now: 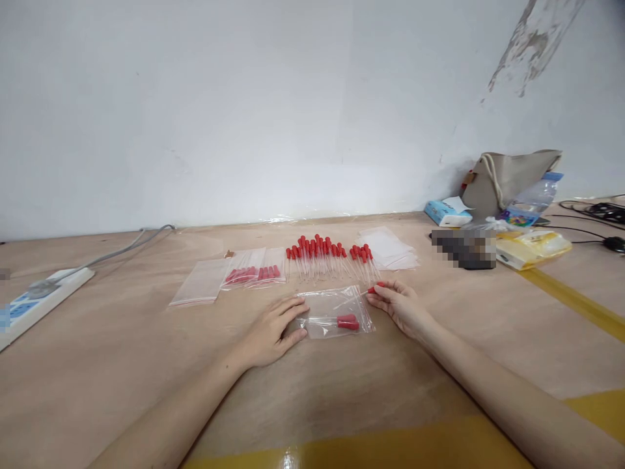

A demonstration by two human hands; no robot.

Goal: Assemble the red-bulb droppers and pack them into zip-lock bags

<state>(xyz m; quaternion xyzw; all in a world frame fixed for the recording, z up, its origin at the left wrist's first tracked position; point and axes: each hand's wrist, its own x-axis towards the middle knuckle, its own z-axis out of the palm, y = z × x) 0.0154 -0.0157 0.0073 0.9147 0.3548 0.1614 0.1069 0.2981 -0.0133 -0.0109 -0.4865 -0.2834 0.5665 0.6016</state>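
Observation:
A clear zip bag [319, 305] lies flat in front of me, its zip end to the right. Inside it are a few droppers [347, 321] with red rubber bulbs and clear stems. My left hand [274, 331] rests on the bag's left end, fingers and thumb apart and stretched out. Pinched in my right hand [399, 307] is another dropper [375, 288], held by its red bulb. Its thin stem points left, at the bag's open end, and seems to reach into it. Behind the bag many loose droppers [317, 251] lie in a row, bulbs pointing away from me.
Left of the loose droppers lie filled bags [268, 271] and a flat bag [195, 283]. A stack of bags [388, 247] lies right of them. A power strip [43, 303] is at far left. Tissue packs [532, 247], a blurred dark object and a grey bag [517, 172] stand at right.

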